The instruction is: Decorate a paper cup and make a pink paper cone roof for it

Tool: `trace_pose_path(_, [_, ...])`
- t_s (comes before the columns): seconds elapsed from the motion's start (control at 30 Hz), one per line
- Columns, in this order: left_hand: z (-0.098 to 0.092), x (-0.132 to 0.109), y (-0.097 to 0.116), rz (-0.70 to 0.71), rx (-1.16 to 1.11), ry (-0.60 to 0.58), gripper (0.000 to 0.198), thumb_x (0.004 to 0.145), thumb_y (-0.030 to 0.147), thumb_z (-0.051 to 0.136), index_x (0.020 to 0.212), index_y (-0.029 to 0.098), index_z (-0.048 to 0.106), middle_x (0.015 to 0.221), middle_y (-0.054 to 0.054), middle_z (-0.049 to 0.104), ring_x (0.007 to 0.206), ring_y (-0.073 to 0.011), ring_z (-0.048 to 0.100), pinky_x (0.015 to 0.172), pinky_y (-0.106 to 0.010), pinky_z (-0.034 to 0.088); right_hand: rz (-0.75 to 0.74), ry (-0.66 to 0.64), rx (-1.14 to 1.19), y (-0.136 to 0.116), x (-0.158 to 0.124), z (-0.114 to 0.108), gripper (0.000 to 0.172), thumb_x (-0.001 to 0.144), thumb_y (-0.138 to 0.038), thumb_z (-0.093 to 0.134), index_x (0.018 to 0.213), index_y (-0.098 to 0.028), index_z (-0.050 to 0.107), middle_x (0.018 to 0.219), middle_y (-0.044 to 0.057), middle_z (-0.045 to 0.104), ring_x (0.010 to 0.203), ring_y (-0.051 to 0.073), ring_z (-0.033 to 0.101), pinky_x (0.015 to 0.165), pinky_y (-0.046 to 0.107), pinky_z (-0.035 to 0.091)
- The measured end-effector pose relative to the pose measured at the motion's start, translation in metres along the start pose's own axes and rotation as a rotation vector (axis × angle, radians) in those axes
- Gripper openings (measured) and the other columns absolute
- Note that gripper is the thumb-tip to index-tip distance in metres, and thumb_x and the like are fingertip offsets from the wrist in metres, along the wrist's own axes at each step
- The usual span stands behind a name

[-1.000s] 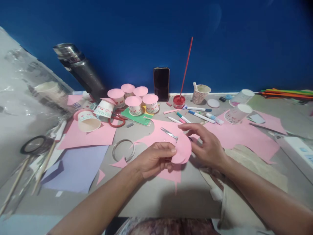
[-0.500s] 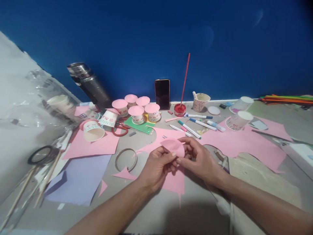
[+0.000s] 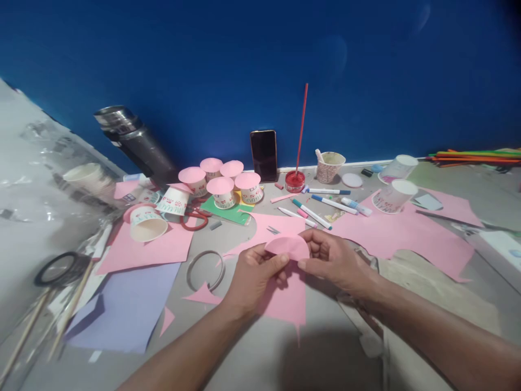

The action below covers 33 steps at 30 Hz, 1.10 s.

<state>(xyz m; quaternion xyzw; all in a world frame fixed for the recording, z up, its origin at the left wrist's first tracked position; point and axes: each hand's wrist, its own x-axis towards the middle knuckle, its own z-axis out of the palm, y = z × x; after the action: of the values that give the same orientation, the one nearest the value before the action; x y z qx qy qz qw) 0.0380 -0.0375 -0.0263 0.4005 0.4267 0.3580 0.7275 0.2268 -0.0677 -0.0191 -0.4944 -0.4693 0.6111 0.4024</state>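
Note:
Between my two hands is a small pink paper piece [image 3: 288, 247] with a rounded upper edge. My left hand [image 3: 258, 269] pinches its lower left side, thumb on the near face. At its right edge my right hand [image 3: 329, 258] grips it between thumb and fingers. Below the hands lies a larger pink paper sheet [image 3: 285, 301] with curved cut-outs, and the tips of a small pointed metal tool [image 3: 273, 231] rest on its upper part. A roll of tape [image 3: 205, 271] lies to the left of my left hand, with a pink paper scrap [image 3: 203, 295] touching it.
Decorated paper cups with pink tops [image 3: 221, 191] stand behind my hands, near red-handled scissors [image 3: 194, 220]. Several markers [image 3: 312, 212] lie behind my right hand. A phone [image 3: 264, 156], a red pot [image 3: 295, 182] and a dark flask [image 3: 138, 141] stand along the blue wall.
The pink paper piece has been turned slightly, so its rounded edge now faces up and spreads wider between my hands. The whole view has shifted a little.

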Motion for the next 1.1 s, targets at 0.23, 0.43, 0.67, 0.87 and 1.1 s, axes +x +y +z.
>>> trace_pose_path(0.23, [0.0010, -0.0005, -0.0042, -0.006, -0.054, 0.044, 0.041, 0.064, 0.045, 0.094, 0.068, 0.013, 0.070, 0.049, 0.001, 0.059, 0.046, -0.0099, 0.053, 0.052, -0.023, 0.044, -0.072, 0.074, -0.226, -0.0058, -0.0026, 0.0031, 0.019, 0.078, -0.030, 0.071, 0.093, -0.018, 0.065, 0.068, -0.006, 0.055, 0.061, 0.011, 0.047, 0.055, 0.023, 0.035])
trace_pose_path(0.43, [0.0036, -0.0035, -0.0055, -0.031, -0.117, 0.036, 0.037, 0.068, 0.043, 0.092, 0.068, 0.014, 0.069, 0.050, 0.002, 0.058, 0.046, -0.0095, 0.050, 0.053, -0.025, 0.045, -0.083, 0.142, -0.398, -0.0026, -0.0027, 0.0022, 0.025, 0.080, -0.037, 0.071, 0.070, -0.019, 0.058, 0.063, -0.005, 0.049, 0.061, 0.011, 0.042, 0.054, 0.023, 0.033])
trace_pose_path(0.67, [0.0072, -0.0047, -0.0079, -0.042, -0.143, 0.005, 0.035, 0.073, 0.041, 0.090, 0.069, 0.014, 0.067, 0.053, 0.001, 0.060, 0.048, -0.0103, 0.051, 0.053, -0.026, 0.046, -0.051, 0.169, -0.422, -0.0055, -0.0060, 0.0052, 0.026, 0.083, -0.037, 0.067, 0.066, -0.018, 0.061, 0.060, -0.003, 0.052, 0.059, 0.011, 0.043, 0.053, 0.025, 0.032])
trace_pose_path(0.87, [0.0075, -0.0050, -0.0063, -0.015, -0.096, -0.048, 0.032, 0.073, 0.038, 0.089, 0.070, 0.013, 0.071, 0.052, -0.001, 0.062, 0.049, -0.0114, 0.054, 0.055, -0.025, 0.046, 0.083, 0.082, -0.103, -0.0069, -0.0049, 0.0042, 0.026, 0.076, -0.039, 0.071, 0.063, -0.019, 0.059, 0.057, -0.001, 0.060, 0.054, 0.012, 0.053, 0.051, 0.024, 0.041])
trace_pose_path(1.1, [0.0088, -0.0045, -0.0084, -0.060, -0.146, -0.016, 0.031, 0.068, 0.036, 0.092, 0.065, 0.011, 0.074, 0.058, -0.002, 0.064, 0.047, -0.0089, 0.051, 0.051, -0.024, 0.045, 0.141, 0.074, -0.013, -0.0036, -0.0025, 0.0032, 0.024, 0.072, -0.038, 0.073, 0.062, -0.019, 0.060, 0.053, -0.002, 0.060, 0.048, 0.010, 0.051, 0.048, 0.023, 0.041])
